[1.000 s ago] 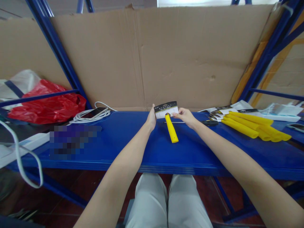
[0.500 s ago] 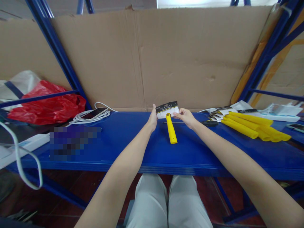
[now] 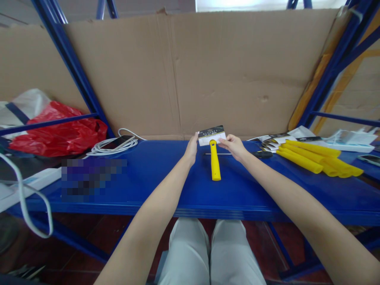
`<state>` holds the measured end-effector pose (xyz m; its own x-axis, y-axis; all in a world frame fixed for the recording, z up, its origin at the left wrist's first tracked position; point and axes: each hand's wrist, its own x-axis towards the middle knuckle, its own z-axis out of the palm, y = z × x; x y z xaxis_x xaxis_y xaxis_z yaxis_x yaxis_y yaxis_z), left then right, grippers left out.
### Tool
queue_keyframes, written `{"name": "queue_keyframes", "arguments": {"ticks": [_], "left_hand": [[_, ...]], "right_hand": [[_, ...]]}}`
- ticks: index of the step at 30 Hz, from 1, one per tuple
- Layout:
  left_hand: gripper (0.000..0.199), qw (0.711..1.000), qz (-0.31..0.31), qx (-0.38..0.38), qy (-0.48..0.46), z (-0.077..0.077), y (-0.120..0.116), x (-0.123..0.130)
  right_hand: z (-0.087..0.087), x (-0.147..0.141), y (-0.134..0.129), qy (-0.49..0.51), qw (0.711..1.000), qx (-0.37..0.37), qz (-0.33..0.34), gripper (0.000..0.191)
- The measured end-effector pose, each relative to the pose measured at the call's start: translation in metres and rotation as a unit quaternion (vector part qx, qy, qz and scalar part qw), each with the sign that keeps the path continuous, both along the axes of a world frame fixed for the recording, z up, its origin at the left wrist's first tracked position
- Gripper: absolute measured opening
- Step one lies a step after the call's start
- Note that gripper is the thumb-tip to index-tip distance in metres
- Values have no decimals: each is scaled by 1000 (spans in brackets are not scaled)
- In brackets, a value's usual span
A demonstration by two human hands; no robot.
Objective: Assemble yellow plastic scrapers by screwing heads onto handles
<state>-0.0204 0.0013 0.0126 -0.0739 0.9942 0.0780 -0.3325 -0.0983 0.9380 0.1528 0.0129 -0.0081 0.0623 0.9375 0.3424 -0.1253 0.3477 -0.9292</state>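
A small printed card (image 3: 204,138), black on top and white below, is held up over the table between my hands. My right hand (image 3: 233,146) pinches its right side between thumb and fingers. At the card's left edge is my left hand (image 3: 191,149), its fingers close together and partly hidden. Just in front of the card, a yellow plastic handle (image 3: 215,164) with a hole near its far end slants toward me, its top overlapping the card's lower edge. Behind my right wrist lies a screwdriver (image 3: 263,154) with a dark handle, its thin shaft pointing left.
Several yellow handles (image 3: 314,158) are piled on the right of the blue table (image 3: 160,178), beside a stack of printed cards (image 3: 274,140). A coiled white cable (image 3: 95,150), a phone (image 3: 118,141) and a red plastic bag (image 3: 62,130) lie left. Cardboard (image 3: 231,71) stands behind.
The card has shifted slightly right and tilted, its left edge moving out from my left hand. The yellow handle now points more straight toward me.
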Motion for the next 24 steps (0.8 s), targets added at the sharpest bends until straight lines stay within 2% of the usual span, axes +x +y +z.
{"name": "queue_keyframes", "arguments": {"ticks": [2, 4, 6, 9, 11, 15, 24], "left_hand": [[3, 998, 17, -35, 58, -6, 4, 0], [8, 992, -2, -73, 101, -11, 7, 1], [9, 987, -47, -92, 125, -16, 7, 3], [14, 982, -131, -62, 124, -21, 5, 8], [18, 979, -165, -26, 121, -23, 2, 11], [27, 978, -162, 15, 133, -24, -1, 14], [41, 981, -162, 26, 107, -23, -3, 15]], "right_hand": [[-1, 1, 2, 13, 1000, 2, -8, 59], [-3, 1, 4, 25, 999, 4, -20, 60], [-5, 1, 6, 31, 999, 6, -37, 62], [-10, 0, 10, 31, 998, 6, -62, 60], [-13, -1, 11, 38, 997, 6, -70, 59], [-18, -2, 14, 36, 997, 9, -67, 56], [-19, -2, 14, 51, 996, 6, -69, 56]]}}
